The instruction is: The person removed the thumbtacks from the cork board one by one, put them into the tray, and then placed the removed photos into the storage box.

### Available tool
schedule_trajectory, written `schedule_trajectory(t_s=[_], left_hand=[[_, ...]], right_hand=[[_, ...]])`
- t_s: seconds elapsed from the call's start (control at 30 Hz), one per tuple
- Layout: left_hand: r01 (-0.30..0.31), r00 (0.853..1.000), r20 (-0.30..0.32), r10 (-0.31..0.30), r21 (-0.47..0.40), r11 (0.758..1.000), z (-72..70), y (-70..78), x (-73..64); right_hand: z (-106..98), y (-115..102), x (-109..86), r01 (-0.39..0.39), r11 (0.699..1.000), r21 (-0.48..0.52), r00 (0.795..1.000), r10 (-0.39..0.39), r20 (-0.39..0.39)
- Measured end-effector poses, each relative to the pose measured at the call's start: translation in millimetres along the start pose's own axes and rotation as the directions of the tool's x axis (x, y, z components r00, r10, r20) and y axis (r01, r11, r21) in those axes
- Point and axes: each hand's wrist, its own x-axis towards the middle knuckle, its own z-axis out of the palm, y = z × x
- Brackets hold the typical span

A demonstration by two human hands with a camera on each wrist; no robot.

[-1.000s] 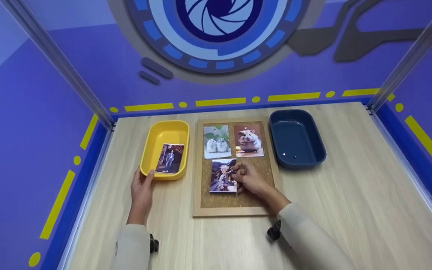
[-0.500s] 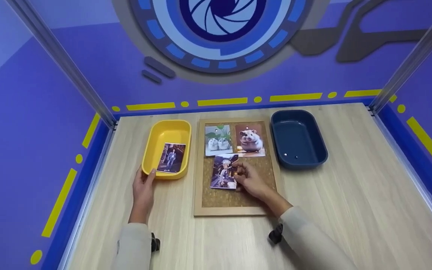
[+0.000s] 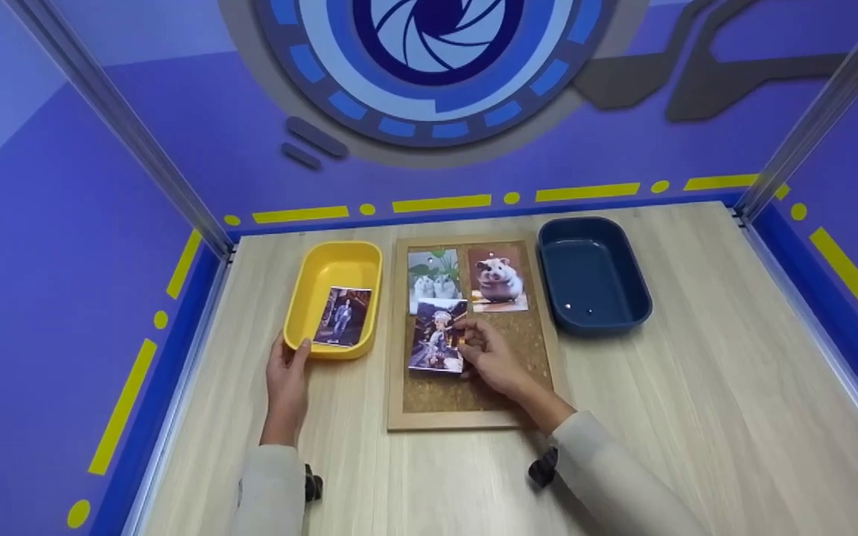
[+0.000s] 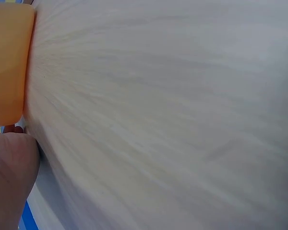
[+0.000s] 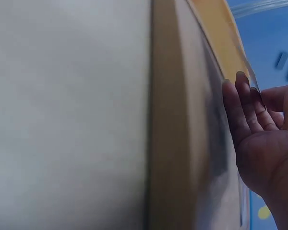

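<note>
My right hand point(image 3: 494, 359) pinches the right edge of a photo print point(image 3: 435, 342) of a figure with a white headpiece, held above the corkboard point(image 3: 500, 387). The print overlaps the bottom of a pinned photo of two hamsters point(image 3: 436, 275). To its right, a single-hamster photo point(image 3: 498, 279) hangs from a pin. My left hand point(image 3: 289, 387) holds the near left corner of the yellow tray point(image 3: 325, 272), thumb on the rim, other fingers mostly hidden outside. Inside leans another photo print point(image 3: 343, 316) of a person. In the right wrist view, the right hand point(image 5: 261, 143) shows thumb and fingers meeting at the print's thin edge.
A dark blue tray point(image 3: 585, 260), with a few small pins point(image 3: 567, 306) near its front, stands right of the board. The wooden tabletop point(image 3: 459, 484) is enclosed by purple and blue walls point(image 3: 176, 134) at the back and sides.
My right hand has moved the photo print slightly up and left, so it now covers the lower part of the two-hamster photo. My left hand stays at the yellow tray.
</note>
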Motion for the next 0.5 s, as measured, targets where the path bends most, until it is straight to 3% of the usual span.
schedule_trajectory(t_s=[0.3,0.5], left_hand=[[0.013,1.0,-0.019,-0.013,0.02,1.0,1.0,-0.4,0.5],[-0.004,1.0,-0.009,0.003,-0.012,1.0,-2.0,-1.6,0.8]], right_hand=[[26.9,-25.4,11.1,-0.031,0.996,0.08,0.999,0.032,-0.018],[49.1,-39.8,23.9,-0.025,0.993,0.117,1.0,0.024,0.013]])
